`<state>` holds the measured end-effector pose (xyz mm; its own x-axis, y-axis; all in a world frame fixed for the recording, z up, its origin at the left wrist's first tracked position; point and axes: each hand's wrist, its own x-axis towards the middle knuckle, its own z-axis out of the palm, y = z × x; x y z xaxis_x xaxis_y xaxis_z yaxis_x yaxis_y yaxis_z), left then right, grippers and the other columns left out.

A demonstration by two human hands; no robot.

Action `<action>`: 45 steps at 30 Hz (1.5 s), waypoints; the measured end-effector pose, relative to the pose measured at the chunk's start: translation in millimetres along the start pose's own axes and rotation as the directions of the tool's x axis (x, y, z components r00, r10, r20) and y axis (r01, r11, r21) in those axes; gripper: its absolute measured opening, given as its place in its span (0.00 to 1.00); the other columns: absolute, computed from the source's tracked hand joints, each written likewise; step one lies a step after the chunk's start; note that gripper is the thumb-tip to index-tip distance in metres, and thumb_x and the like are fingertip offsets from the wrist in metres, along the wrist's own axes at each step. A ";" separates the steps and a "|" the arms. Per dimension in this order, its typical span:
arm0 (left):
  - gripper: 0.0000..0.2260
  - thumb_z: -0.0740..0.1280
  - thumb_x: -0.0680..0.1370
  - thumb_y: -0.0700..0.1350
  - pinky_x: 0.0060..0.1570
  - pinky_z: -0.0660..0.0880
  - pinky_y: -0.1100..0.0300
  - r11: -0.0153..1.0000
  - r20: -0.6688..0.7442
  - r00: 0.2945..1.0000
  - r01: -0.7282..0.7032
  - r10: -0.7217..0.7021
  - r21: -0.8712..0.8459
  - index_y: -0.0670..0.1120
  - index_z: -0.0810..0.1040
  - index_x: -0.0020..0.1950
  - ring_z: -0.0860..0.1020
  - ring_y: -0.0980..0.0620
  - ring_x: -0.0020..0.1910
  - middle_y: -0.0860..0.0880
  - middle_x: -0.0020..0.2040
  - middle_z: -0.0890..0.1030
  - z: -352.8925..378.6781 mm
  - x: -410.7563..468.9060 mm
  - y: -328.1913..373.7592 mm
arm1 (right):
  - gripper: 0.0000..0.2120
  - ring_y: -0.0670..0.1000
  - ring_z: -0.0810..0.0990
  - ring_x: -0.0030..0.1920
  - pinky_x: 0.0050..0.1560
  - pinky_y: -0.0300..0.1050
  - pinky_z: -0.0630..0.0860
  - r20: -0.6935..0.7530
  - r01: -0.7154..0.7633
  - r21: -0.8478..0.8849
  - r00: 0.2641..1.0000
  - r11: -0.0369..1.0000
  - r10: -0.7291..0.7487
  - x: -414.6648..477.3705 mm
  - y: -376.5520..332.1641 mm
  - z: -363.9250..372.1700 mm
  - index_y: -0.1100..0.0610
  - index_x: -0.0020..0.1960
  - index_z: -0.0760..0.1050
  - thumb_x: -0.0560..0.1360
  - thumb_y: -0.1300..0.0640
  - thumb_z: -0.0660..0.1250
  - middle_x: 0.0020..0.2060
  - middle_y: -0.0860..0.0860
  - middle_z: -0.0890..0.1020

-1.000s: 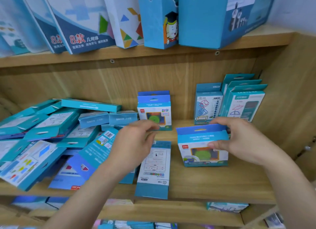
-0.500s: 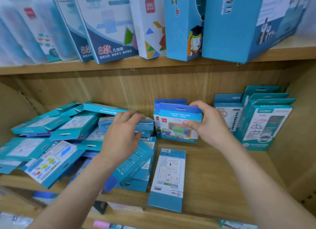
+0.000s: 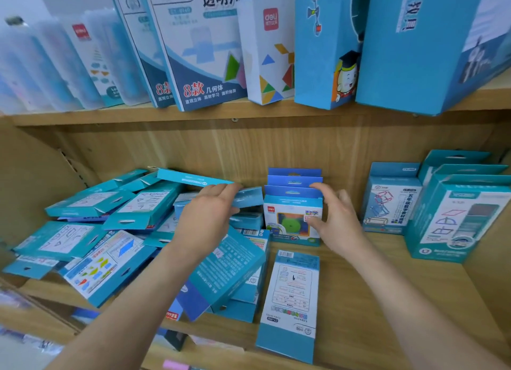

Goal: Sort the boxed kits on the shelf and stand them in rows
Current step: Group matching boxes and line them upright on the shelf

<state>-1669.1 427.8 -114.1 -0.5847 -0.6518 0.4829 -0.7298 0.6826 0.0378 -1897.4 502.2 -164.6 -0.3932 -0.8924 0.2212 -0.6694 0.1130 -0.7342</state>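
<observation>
Three blue kits [image 3: 291, 203] upright, right hand [image 3: 341, 223] fingers spread, left hand [image 3: 206, 220] pinching teal box [image 3: 250, 196]

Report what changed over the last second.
The right hand carried the blue-topped kit box from the shelf's front back to the matching row and stood it there. The left hand reached into the pile and pinched a small teal box. The flat-lying box and right-side teal boxes stayed.

Wooden shelf [image 3: 359, 300], teal boxes heaped left [image 3: 91, 231], upright rows [image 3: 293, 217] at back, one box flat [image 3: 291, 295]
</observation>
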 end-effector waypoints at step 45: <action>0.21 0.75 0.70 0.40 0.46 0.76 0.67 0.441 0.159 0.987 0.136 0.015 -0.887 0.54 0.73 0.59 0.79 0.62 0.48 0.57 0.49 0.82 -41.9 -46.6 125.4 | 0.47 0.45 0.72 0.61 0.53 0.49 0.76 -0.362 0.031 0.058 0.932 0.998 -0.008 -146.5 -43.4 -40.0 0.47 0.73 0.55 0.60 0.45 0.76 0.63 0.44 0.72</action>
<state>-1718.5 557.6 -95.2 -0.6448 -0.6855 0.3381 -0.0868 0.5052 0.8586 -1836.0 645.5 -139.5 -0.5895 -0.6743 0.4448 -0.6436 0.0594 -0.7630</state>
